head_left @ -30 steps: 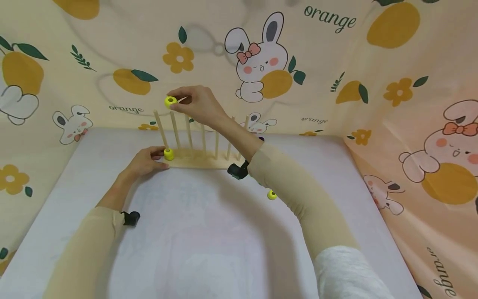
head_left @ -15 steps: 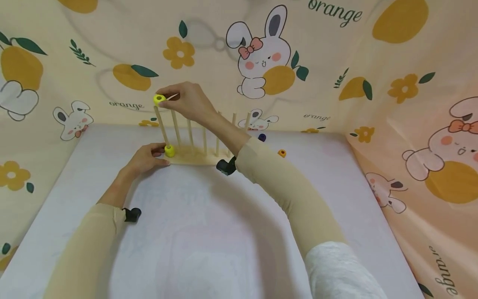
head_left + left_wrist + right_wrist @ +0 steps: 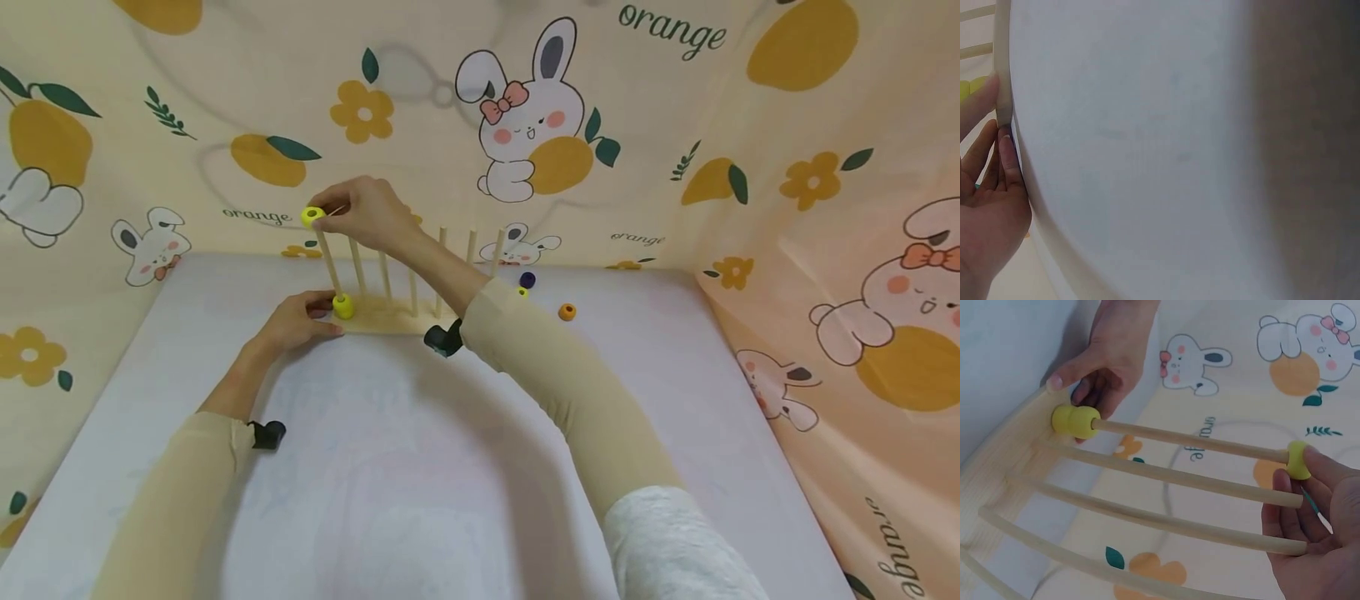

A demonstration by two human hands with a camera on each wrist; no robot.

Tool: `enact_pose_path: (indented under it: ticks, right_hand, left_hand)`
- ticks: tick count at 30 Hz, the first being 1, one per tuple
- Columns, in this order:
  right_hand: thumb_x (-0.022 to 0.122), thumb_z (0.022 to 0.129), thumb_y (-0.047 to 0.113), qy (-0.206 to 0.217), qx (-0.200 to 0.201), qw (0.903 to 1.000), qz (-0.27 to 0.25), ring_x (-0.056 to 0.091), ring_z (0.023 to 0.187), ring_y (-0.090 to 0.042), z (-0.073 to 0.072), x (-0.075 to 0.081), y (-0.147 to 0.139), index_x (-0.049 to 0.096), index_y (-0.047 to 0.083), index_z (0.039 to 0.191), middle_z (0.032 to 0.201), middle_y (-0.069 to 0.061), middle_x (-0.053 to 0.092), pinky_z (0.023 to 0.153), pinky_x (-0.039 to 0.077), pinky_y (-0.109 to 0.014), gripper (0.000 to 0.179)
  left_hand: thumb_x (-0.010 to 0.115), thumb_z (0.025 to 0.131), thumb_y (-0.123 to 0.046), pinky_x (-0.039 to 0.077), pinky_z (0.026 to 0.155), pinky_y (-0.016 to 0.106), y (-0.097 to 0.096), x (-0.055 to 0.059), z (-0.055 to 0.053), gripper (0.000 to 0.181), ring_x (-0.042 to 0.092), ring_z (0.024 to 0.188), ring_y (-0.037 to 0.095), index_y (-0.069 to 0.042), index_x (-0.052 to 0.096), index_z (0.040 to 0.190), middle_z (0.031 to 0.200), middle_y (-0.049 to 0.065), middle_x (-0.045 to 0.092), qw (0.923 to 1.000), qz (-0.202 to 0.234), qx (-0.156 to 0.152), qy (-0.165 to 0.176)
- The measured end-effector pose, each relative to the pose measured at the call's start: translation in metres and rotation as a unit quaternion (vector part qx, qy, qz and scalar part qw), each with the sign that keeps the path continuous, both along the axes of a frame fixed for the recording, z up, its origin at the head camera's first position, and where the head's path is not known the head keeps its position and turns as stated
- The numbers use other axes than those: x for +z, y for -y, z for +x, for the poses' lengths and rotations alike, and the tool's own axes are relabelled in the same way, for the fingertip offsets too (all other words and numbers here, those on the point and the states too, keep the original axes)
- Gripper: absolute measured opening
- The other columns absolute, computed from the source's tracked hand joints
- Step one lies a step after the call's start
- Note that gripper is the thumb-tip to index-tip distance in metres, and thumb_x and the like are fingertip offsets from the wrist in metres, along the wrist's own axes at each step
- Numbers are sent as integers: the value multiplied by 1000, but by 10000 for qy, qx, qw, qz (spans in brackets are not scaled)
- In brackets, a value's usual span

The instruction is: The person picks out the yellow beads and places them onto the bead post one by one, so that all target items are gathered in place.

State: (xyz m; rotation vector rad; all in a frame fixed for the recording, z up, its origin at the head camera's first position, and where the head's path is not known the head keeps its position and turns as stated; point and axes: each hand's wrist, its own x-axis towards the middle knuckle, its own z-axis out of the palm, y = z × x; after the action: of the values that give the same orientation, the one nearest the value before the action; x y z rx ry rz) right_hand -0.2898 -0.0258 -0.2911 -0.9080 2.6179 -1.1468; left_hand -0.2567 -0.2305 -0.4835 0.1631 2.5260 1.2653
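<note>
The right hand (image 3: 365,210) is pinching a yellow bead (image 3: 1297,464) at the tip of the leftmost peg (image 3: 331,263), along its long axis, while the left hand (image 3: 295,323) is gripping the wooden base (image 3: 382,322) below.

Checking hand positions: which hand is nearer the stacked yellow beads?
Left. The left hand is close beside the stacked yellow beads, gripping the rack; the right hand is above them, at the top of their peg.

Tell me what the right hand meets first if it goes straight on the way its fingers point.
Probably the leftmost wooden peg in the head view: the yellow bead the right hand pinches is at its tip. Beyond that, perhaps the patterned cloth, though depth is unclear.
</note>
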Motion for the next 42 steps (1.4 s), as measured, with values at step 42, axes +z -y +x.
enact_pose_path:
  ticks: [42]
  right_hand:
    - [73, 92, 16, 433, 30, 9844, -1705, 68, 95, -6, 4, 9, -28, 72, 5, 119, 108, 0, 74, 86, 53, -16, 30]
  left_hand:
    - [80, 86, -21, 34, 115, 50, -1, -1, 2, 83, 43, 133, 40, 4, 34, 150, 147, 24, 44, 9999, -6, 64, 126]
